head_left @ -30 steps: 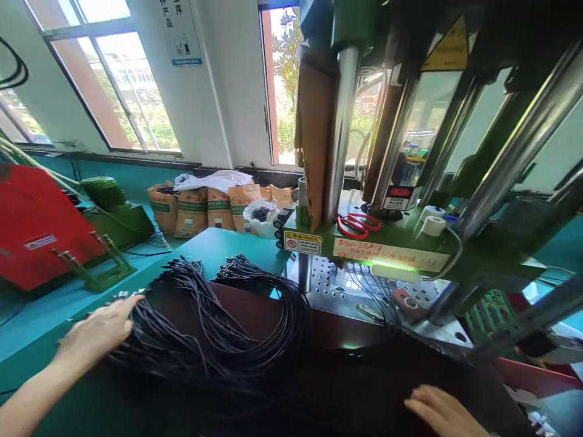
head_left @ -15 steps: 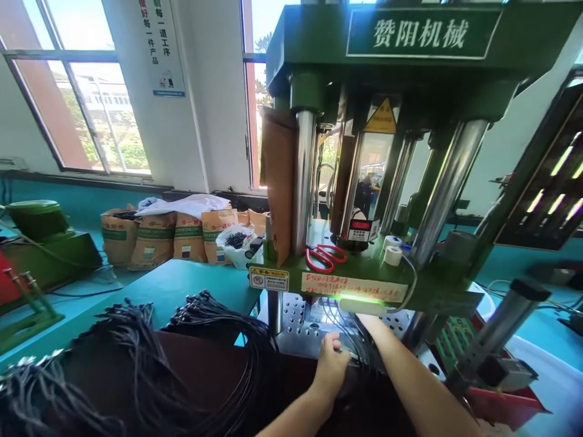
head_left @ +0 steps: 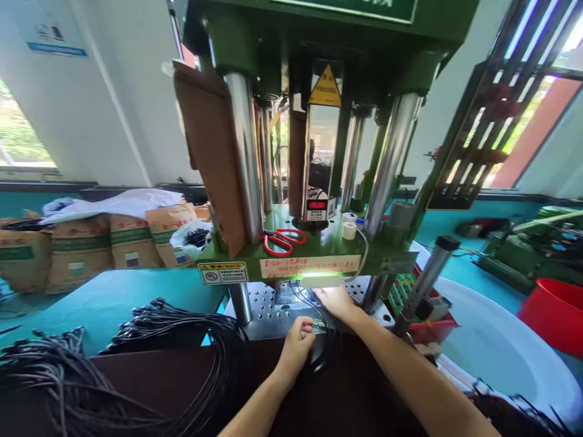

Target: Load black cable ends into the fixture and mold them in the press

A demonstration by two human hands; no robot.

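While thin black cables (head_left: 328, 332) cross the front edge of the perforated silver metal plate (head_left: 269, 328), positioning seems underway, the next move needing careful alignment; left hand (head_left: 298, 344) curled, right hand (head_left: 337, 302) reaching in, their grips unclear.

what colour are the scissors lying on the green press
The scissors have red handles, seen best in the head view, the only one.

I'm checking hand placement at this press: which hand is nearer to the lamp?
Right. The right hand is just below the lamp; the left hand is lower down, beside the black cables.
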